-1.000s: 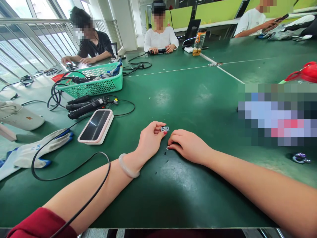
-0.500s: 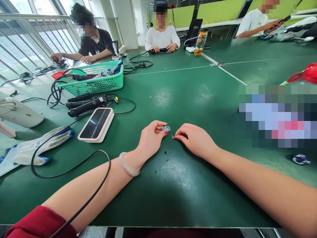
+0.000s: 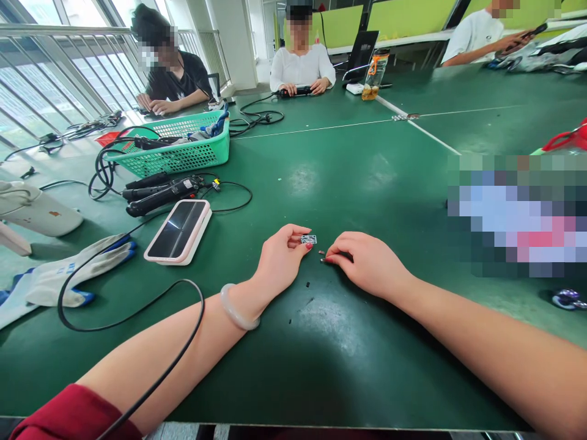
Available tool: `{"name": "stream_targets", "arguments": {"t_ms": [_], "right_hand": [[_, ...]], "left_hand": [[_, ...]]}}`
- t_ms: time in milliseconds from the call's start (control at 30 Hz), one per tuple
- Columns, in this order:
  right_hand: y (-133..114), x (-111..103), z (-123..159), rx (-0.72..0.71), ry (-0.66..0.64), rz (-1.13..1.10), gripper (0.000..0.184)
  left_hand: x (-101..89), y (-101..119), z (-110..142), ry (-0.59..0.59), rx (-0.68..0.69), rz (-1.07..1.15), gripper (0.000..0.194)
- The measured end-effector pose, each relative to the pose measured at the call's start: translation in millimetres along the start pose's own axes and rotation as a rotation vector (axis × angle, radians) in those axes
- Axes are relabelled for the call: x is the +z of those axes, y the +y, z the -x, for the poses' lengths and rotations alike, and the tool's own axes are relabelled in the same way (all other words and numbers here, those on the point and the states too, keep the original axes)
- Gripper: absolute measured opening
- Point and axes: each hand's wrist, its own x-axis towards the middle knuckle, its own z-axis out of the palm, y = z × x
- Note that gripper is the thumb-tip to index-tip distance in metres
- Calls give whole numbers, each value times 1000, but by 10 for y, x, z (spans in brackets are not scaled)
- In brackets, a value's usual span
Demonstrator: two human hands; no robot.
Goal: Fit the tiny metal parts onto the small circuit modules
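Note:
My left hand [image 3: 283,255] is closed, thumb against fingers, on a small silvery plate [image 3: 309,239] with cut-outs or a pattern. To its right, my right hand [image 3: 367,261] pinches a tiny piece [image 3: 323,261] at the fingertips, low over the table; its kind is too small to make out. Just above those fingertips a tiny reddish-brown bit [image 3: 321,252] is visible, apart from the plate. Two small black bits, one nearer [image 3: 290,321] and one farther [image 3: 307,284], lie on the green table [image 3: 394,366] below my hands.
Left of my hands lie a phone [image 3: 178,231], black cabled tools [image 3: 162,194] and work gloves [image 3: 77,269]. A green basket [image 3: 183,153] stands behind them. A black cable [image 3: 137,330] loops over my left forearm. Several people sit around the table; a bottle [image 3: 373,76] stands far back.
My right hand has shifted slightly down and right, away from the plate; the reddish-brown bit now shows beside it. My left hand stays nearly still. The person at far left has drawn a hand inward.

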Motion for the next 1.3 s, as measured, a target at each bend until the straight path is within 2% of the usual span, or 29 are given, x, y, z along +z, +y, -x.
{"name": "stream_targets", "arguments": {"t_ms": [233, 433, 667, 933, 1100, 1300], "right_hand": [[1, 41, -74, 74, 27, -4, 10], [12, 83, -120, 28, -25, -1, 14], [-8, 32, -77, -34, 174, -81, 16], [-46, 14, -50, -16, 273, -199, 16], [-61, 22, -56, 21, 248, -363, 13], [-56, 24, -50, -2, 208, -374, 15]], "left_hand": [[6, 17, 4, -17, -2, -31, 19], [2, 25, 4, -44, -2, -60, 19], [3, 10, 32, -109, 24, -73, 20], [9, -15, 39, -127, 26, -47, 23], [8, 50, 68, -147, 32, -89, 24], [9, 90, 78, -147, 38, -98, 22]]}}
